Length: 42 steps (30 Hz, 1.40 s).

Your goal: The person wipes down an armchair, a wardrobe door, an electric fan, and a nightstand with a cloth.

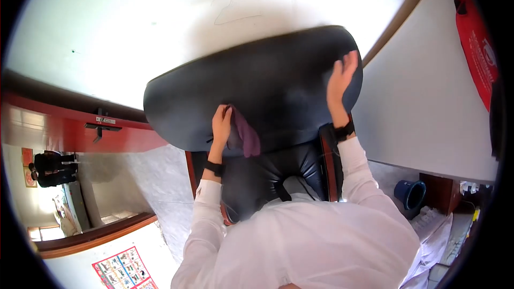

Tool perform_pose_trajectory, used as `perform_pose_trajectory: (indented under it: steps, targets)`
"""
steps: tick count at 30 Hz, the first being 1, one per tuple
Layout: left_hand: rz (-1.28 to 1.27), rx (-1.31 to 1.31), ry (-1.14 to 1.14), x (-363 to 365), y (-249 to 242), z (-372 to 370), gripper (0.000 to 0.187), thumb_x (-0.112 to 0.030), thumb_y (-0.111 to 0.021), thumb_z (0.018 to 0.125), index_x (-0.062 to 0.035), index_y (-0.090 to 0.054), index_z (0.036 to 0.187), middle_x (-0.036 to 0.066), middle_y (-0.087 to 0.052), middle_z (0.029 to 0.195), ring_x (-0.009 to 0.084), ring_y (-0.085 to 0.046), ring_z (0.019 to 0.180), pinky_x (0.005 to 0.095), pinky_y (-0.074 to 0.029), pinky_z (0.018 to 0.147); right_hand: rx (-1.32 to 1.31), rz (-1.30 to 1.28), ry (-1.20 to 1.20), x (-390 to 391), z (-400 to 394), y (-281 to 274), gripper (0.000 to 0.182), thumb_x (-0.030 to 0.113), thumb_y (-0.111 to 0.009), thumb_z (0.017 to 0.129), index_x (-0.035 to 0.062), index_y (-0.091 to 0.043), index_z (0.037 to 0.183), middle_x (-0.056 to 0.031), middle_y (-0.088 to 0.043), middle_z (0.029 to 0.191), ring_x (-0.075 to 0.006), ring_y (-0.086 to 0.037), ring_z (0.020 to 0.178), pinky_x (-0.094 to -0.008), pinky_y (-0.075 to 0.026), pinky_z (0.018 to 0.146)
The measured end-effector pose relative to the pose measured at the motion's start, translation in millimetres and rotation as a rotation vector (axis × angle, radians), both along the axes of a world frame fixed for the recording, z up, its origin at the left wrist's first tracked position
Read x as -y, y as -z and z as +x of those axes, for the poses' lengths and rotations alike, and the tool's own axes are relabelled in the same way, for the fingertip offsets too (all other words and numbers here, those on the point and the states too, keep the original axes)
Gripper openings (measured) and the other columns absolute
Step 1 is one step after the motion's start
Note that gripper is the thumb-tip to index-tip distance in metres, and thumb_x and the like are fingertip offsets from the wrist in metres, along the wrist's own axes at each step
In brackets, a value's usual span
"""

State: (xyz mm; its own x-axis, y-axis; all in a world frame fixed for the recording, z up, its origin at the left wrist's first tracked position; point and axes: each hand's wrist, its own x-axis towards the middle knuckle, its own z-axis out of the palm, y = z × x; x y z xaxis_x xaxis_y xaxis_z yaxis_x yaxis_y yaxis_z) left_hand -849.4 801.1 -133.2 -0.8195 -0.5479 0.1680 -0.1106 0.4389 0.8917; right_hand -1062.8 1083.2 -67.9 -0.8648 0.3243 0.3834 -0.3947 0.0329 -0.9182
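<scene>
1. Fingers of the left hand (220, 127) are closed together, pinching the top of a purple cloth (246, 138); a dark band (215, 168) circles the wrist.
2. Just right of that hand, the cloth hangs in loose folds over the lower part of the black backrest (257, 83). It looks thin, soft and light, likely to crumple easily and unlikely to break. A bunched top edge or a corner is the sensible place to grasp it, with the loose end left free.
3. Behind the cloth, the backrest spreads wide and tilted, smooth and probably padded over a stiff core. It seems bulky and somewhat slick, so its outer rim should give a surer hold than its flat face. Below it lies the creased black seat (249, 182).
4. Farther right, the right hand (338, 85) is raised near the backrest's right end, its fingers extended and holding nothing visible. Whether it touches the backrest, I cannot tell. This wrist also wears a dark band (345, 130).
5. Beyond it are a blue bucket (410, 195), a pale surface (415, 101) and a red bag (475, 48).
</scene>
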Motion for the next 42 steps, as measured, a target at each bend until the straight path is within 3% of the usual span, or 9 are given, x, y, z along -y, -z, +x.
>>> perform_pose_trajectory:
  steps: [6,12,14,22,27,28,30,35,42]
  targets:
    - [0.183,-0.117,0.090,-51,-99,-66,0.014,-0.015,-0.056,0.096,-0.0013,-0.059,0.096,0.001,-0.053,0.074,0.0064,-0.046,0.070,0.0232,-0.038,0.064,-0.084,0.801,-0.642,21,110,31,0.071,0.024,-0.078,0.075,0.0065,-0.046,0.137,-0.0191,-0.049,0.133,-0.0319,-0.055,0.109,-0.0372,-0.046,0.094]
    - [0.591,-0.217,0.017,-50,-186,-92,0.015,-0.017,-0.058,0.096,-0.0029,-0.062,0.095,-0.007,-0.050,0.075,0.0026,-0.043,0.071,0.0196,-0.036,0.064,0.308,0.405,-0.881,27,65,70,0.046,0.025,-0.069,0.087,0.0071,-0.052,0.126,-0.0051,-0.057,0.056,-0.0098,-0.051,0.050,-0.0278,-0.041,0.051]
    - [0.558,-0.199,0.011,-51,-195,-91,0.019,-0.022,-0.060,0.096,-0.0031,-0.063,0.094,-0.007,-0.052,0.073,0.0020,-0.043,0.066,0.0194,-0.036,0.061,0.483,0.392,-0.953,30,73,-1,0.033,0.023,-0.067,0.088,0.0039,-0.059,0.113,-0.0071,-0.060,0.060,-0.0113,-0.056,0.053,-0.0291,-0.043,0.052]
    - [0.544,-0.147,0.032,-26,-205,-71,0.021,-0.024,-0.062,0.096,-0.0036,-0.066,0.090,-0.007,-0.057,0.072,0.0004,-0.047,0.064,0.0186,-0.037,0.059,0.388,0.369,-0.827,37,46,-3,0.020,0.014,-0.062,0.090,0.0017,-0.060,0.107,-0.0073,-0.058,0.056,-0.0124,-0.055,0.046,-0.0284,-0.042,0.047]
    - [0.278,-0.317,-0.100,-6,-185,-91,0.034,-0.022,-0.063,0.094,0.0012,-0.056,0.117,0.004,-0.061,0.091,0.0088,-0.055,0.073,0.0229,-0.044,0.064,0.146,0.222,-0.461,20,16,-63,0.019,0.011,-0.056,0.094,0.0035,-0.054,0.111,-0.0089,-0.063,0.065,-0.0179,-0.062,0.055,-0.0307,-0.047,0.056]
    - [0.102,-0.338,-0.146,-21,-176,-100,0.052,-0.022,-0.065,0.092,0.0031,-0.043,0.132,0.016,-0.054,0.112,0.0213,-0.058,0.091,0.0319,-0.048,0.077,0.065,0.144,-0.392,23,14,-69,0.021,0.011,-0.055,0.094,0.0045,-0.053,0.114,-0.0095,-0.064,0.067,-0.0205,-0.064,0.058,-0.0322,-0.049,0.058]
    - [-0.495,-0.337,-0.114,-57,-137,-109,0.056,-0.015,-0.065,0.087,0.0027,-0.040,0.134,0.028,-0.037,0.128,0.0391,-0.043,0.118,0.0464,-0.035,0.102,-0.046,0.530,-0.356,24,17,-55,0.027,0.015,-0.057,0.094,0.0046,-0.050,0.118,-0.0163,-0.068,0.092,-0.0339,-0.066,0.081,-0.0397,-0.052,0.072]
    - [-0.887,-0.047,0.306,-102,-30,-106,0.069,-0.034,-0.069,0.083,-0.0089,-0.042,0.141,0.021,-0.035,0.147,0.0389,-0.030,0.138,0.0508,-0.026,0.112,-0.315,1.016,-0.230,35,23,41,0.050,0.020,-0.057,0.091,0.0051,-0.045,0.137,-0.0180,-0.049,0.136,-0.0341,-0.041,0.132,-0.0482,-0.030,0.109]
    - [-0.940,0.128,-0.026,-35,-44,-108,0.066,-0.037,-0.066,0.084,-0.0070,-0.043,0.138,0.022,-0.036,0.146,0.0396,-0.031,0.138,0.0526,-0.024,0.113,-0.560,0.928,-0.350,161,-12,16,0.039,0.026,-0.062,0.082,0.0029,-0.061,0.114,-0.0142,-0.063,0.114,-0.0325,-0.057,0.107,-0.0432,-0.043,0.097]
